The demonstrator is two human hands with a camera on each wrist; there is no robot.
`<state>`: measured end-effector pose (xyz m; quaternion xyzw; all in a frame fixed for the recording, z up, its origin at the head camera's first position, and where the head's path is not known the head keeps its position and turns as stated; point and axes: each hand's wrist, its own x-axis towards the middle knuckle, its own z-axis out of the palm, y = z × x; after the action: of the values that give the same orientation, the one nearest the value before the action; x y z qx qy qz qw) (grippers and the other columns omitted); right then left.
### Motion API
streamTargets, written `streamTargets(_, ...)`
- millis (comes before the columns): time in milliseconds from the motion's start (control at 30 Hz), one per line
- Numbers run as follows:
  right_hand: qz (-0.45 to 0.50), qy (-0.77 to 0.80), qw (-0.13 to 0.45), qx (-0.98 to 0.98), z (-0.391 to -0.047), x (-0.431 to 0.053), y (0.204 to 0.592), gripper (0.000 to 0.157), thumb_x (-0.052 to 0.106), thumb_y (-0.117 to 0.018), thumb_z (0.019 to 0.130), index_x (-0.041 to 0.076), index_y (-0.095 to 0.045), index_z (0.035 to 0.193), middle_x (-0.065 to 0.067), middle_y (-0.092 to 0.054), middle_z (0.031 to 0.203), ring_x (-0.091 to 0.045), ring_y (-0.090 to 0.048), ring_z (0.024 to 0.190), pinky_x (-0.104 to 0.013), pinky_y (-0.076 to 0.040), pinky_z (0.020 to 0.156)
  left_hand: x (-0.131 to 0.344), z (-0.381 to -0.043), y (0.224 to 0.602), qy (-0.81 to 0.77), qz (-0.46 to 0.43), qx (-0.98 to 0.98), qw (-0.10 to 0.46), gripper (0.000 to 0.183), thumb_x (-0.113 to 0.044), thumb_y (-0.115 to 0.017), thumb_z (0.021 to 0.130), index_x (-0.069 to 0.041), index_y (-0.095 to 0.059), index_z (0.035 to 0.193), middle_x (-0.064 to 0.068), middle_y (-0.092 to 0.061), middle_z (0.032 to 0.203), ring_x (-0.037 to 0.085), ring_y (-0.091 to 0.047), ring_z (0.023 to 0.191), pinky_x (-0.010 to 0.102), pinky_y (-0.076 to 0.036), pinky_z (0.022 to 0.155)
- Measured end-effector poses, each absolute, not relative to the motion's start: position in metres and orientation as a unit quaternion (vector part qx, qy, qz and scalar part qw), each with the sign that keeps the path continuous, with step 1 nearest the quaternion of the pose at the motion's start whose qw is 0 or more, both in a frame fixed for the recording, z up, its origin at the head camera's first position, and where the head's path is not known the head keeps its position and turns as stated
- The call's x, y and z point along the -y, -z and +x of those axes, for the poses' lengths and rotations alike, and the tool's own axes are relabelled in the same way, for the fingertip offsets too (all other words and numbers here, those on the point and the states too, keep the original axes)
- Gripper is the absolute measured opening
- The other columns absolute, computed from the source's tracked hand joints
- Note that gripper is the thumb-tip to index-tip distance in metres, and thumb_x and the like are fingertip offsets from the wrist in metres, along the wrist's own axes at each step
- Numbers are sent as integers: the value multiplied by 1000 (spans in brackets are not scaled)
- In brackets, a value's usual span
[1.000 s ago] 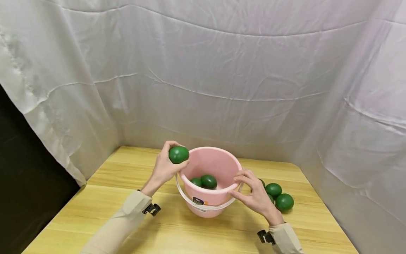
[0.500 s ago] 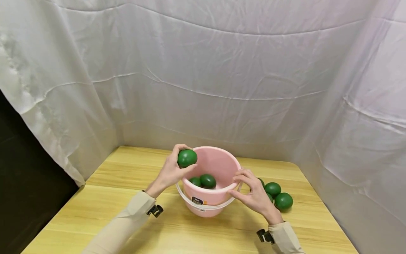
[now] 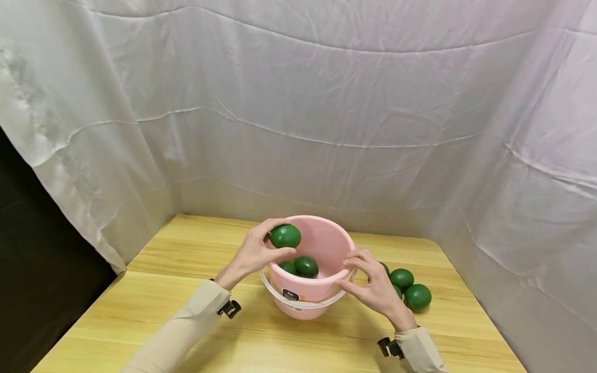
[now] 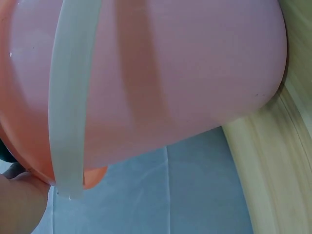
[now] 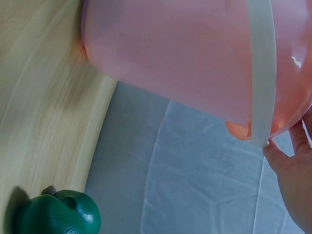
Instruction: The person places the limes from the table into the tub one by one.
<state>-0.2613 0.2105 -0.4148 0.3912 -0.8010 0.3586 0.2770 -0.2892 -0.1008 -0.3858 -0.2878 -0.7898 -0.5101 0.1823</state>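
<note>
A pink bucket (image 3: 298, 292) with a white handle (image 3: 305, 304) stands on the wooden table. My left hand (image 3: 256, 251) holds a dark green avocado (image 3: 285, 236) over the bucket's left rim, fingers behind it and thumb below. Inside the bucket lie two more avocados (image 3: 306, 267), one partly behind the front wall. On the opposite side my right hand (image 3: 373, 282) pinches the rim. The right wrist view shows that hand's fingers (image 5: 276, 157) near where the handle joins the bucket. In the left wrist view, only an edge of the held avocado (image 4: 6, 154) shows.
Several more avocados (image 3: 417, 297) sit clustered on the table (image 3: 448, 326) right of the bucket, partly hidden by my right hand. A pale cloth (image 3: 303, 103) hangs around the back and sides. Dark fabric (image 3: 42, 269) is at the far left.
My left hand has moved right with the avocado, from outside the bucket's left rim to over its opening. The right hand has stayed on the rim.
</note>
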Motion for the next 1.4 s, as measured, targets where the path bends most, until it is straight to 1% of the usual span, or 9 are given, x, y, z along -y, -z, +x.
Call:
streamTargets(100, 395, -361, 276, 799, -261, -211, 414, 37, 7, -87, 69, 18, -69, 99, -1, -63, 108, -17, -54, 104, -20, -43, 94, 101, -290, 386, 506, -292, 790, 184, 59, -29, -87, 74, -22, -62, 127, -3, -65, 118, 16, -61, 98, 33, -54, 81)
streamTargets(300, 393, -366, 270, 799, -261, -212, 415, 36, 14, -87, 72, 24, -69, 102, 3, -62, 111, -13, -53, 108, -21, -43, 97, 98, -291, 387, 513, -319, 771, 201, 54, -21, -86, 76, -13, -64, 124, 4, -67, 118, 23, -65, 98, 37, -56, 86)
streamTargets(433, 391, -363, 273, 801, -261, -212, 415, 37, 11, -88, 70, 20, -69, 101, 0, -63, 110, -17, -54, 107, -20, -42, 98, 98, -292, 388, 502, -322, 771, 224, 44, -18, -85, 77, -13, -68, 118, 8, -68, 115, 20, -65, 96, 41, -56, 84)
streamTargets(633, 396, -360, 283, 796, -261, -211, 415, 38, 2, -88, 65, 12, -69, 96, -6, -63, 105, -24, -55, 102, -19, -43, 95, 99, -293, 390, 503, -329, 765, 231, 33, -14, -83, 78, -11, -71, 108, 11, -70, 105, 32, -66, 93, 40, -57, 82)
streamTargets(733, 396, -358, 283, 797, -261, -210, 414, 38, 0, -88, 64, 11, -69, 95, -7, -63, 105, -25, -55, 101, -20, -43, 94, 100, -292, 391, 506, -331, 760, 240, 29, -13, -83, 78, -12, -72, 105, 8, -71, 102, 32, -66, 92, 39, -57, 81)
streamTargets(867, 392, -356, 278, 801, -260, -211, 415, 38, 4, -88, 67, 15, -69, 98, -7, -63, 107, -22, -55, 104, -20, -43, 96, 101, -291, 392, 499, -326, 759, 263, 26, -15, -84, 77, -16, -73, 102, 1, -71, 98, 27, -62, 83, 34, -53, 70)
streamTargets(1000, 394, -361, 273, 800, -260, -212, 414, 37, 9, -88, 70, 21, -69, 101, -8, -64, 108, -17, -54, 107, -21, -43, 97, 103, -290, 394, 500, -317, 757, 276, 25, -14, -84, 76, -15, -74, 98, 6, -71, 93, 28, -54, 69, 30, -43, 59)
streamTargets(1267, 410, -366, 284, 785, -263, -212, 414, 37, 13, -87, 71, 24, -69, 101, 1, -64, 109, -13, -54, 107, -20, -43, 96, 104, -285, 394, 500, -293, 768, 272, 21, -2, -82, 76, -6, -73, 94, 14, -70, 91, 35, -52, 68, 39, -42, 58)
streamTargets(1400, 409, -368, 283, 786, -262, -212, 415, 38, 13, -87, 71, 25, -68, 102, 2, -63, 112, -16, -54, 111, -20, -42, 99, 105, -284, 395, 487, -298, 770, 285, 22, -1, -82, 74, -3, -73, 94, 16, -69, 91, 35, -53, 67, 41, -43, 58)
